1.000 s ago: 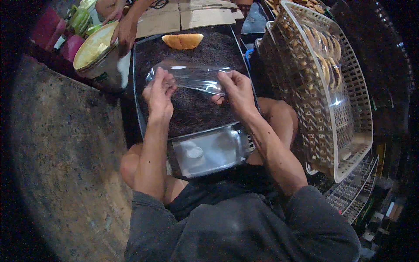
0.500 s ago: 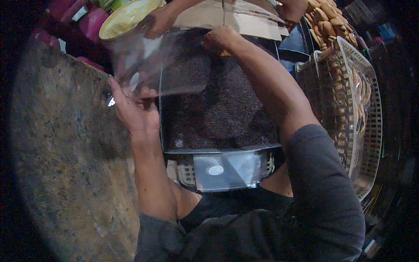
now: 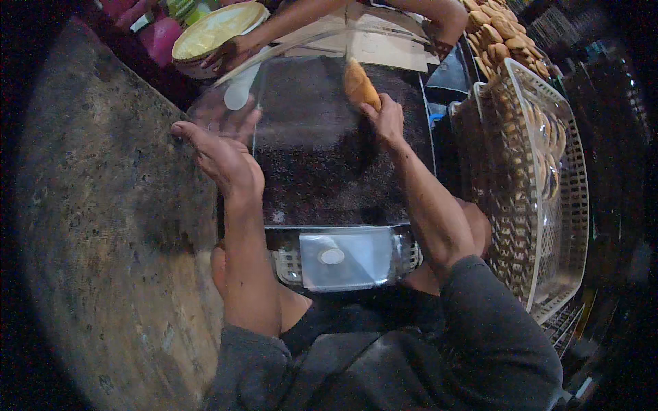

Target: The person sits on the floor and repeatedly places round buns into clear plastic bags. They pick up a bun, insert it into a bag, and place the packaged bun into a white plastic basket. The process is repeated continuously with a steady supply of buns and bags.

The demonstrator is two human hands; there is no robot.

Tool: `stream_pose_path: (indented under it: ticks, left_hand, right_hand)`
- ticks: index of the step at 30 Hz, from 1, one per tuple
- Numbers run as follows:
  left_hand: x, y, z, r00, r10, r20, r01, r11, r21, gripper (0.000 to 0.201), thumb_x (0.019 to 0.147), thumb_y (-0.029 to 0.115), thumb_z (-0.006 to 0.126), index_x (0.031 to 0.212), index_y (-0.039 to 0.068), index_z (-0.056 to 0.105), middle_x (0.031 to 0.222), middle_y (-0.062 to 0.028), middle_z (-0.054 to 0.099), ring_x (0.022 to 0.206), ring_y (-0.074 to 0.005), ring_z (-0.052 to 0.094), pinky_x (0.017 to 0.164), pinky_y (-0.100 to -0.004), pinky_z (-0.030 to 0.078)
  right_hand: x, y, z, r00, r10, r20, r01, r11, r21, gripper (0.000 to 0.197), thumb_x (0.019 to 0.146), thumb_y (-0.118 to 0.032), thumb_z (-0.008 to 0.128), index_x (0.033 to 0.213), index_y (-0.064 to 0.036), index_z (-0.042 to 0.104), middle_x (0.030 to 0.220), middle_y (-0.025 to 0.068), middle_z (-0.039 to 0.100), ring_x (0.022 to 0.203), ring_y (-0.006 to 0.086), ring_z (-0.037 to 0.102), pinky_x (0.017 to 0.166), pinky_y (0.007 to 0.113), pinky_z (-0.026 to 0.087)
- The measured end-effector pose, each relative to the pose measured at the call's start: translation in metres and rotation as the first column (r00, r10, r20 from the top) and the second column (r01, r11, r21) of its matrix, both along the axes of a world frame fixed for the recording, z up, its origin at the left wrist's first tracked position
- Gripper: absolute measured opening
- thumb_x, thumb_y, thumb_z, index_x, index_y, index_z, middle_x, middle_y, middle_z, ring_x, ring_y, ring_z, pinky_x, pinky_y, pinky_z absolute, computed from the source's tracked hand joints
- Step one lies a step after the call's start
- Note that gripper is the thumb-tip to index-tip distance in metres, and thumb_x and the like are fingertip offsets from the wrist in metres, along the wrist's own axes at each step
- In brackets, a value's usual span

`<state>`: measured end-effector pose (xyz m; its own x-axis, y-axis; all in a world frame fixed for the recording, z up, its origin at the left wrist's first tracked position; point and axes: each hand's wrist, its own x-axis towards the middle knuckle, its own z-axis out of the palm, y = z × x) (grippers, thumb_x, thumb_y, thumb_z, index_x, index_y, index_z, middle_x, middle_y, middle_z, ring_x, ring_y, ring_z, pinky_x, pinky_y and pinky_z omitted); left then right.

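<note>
My right hand (image 3: 388,122) grips one end of a golden-brown bread roll (image 3: 360,83), holding it above a dark, speckled flat surface (image 3: 329,178). My left hand (image 3: 233,161) is at that surface's left edge, thumb stretched out and fingers blurred behind clear film. They hold up a clear plastic bag (image 3: 236,96) with a white oval mark; its thin film arches toward the far side, and its exact outline is hard to make out. Nearest my body, a stack of clear bags (image 3: 353,264) with a similar oval lies over a pale plastic basket (image 3: 288,267).
Another person's hand (image 3: 233,55) is beside a yellow-lined tub (image 3: 219,31); their other arm (image 3: 439,20) crosses over cardboard (image 3: 384,44). A pale crate (image 3: 541,274) with bagged breads stands right, below piled rolls (image 3: 504,34). A worn wooden board (image 3: 116,226) fills the left.
My right hand has drawn back toward me and right, now showing a bread roll in its grip. The plastic bag has swung up and spread wider at my left hand.
</note>
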<state>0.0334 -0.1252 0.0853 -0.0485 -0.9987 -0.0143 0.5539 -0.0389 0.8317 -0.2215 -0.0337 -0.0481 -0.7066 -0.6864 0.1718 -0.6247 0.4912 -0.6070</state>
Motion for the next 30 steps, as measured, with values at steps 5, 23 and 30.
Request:
stream_pose_path:
  ticks: [5, 23, 30]
  left_hand:
    - [-0.002, -0.015, -0.016, 0.948, 0.221, 0.228, -0.197, 0.973, -0.121, 0.062, 0.099, 0.050, 0.025, 0.125, -0.002, 0.045, 0.123, -0.0156, 0.053, 0.116, -0.0248, 0.050, 0.100, -0.0378, 0.038]
    - [-0.055, 0.077, -0.054, 0.807, -0.590, 0.021, 0.578, 0.797, 0.172, 0.066, 0.089, 0.062, 0.042, 0.134, 0.013, 0.041, 0.125, -0.0105, 0.053, 0.114, -0.0251, 0.053, 0.101, -0.0433, 0.039]
    - [-0.029, 0.058, -0.066, 0.711, -0.518, -0.475, 0.682, 0.673, 0.287, 0.068, 0.080, 0.052, 0.066, 0.129, 0.011, 0.044, 0.124, -0.0066, 0.051, 0.125, -0.0193, 0.042, 0.102, -0.0428, 0.035]
  right_hand:
    - [-0.017, 0.059, 0.058, 0.924, 0.113, 0.365, -0.059, 0.986, -0.156, 0.062, 0.076, -0.039, 0.073, 0.117, 0.0056, 0.055, 0.103, 0.0197, 0.064, 0.093, 0.0260, 0.064, 0.081, 0.036, 0.050]
    - [0.057, 0.094, 0.142, 0.837, 0.287, 0.465, -0.100, 0.917, -0.387, 0.064, 0.081, -0.036, 0.070, 0.122, 0.0079, 0.047, 0.107, 0.0183, 0.061, 0.096, 0.0191, 0.059, 0.086, 0.032, 0.046]
    - [0.123, 0.098, 0.137, 0.856, 0.139, -0.498, -0.319, 0.900, -0.298, 0.042, 0.072, -0.010, 0.073, 0.110, -0.0044, 0.055, 0.121, 0.0166, 0.052, 0.123, 0.0369, 0.041, 0.102, 0.048, 0.033]
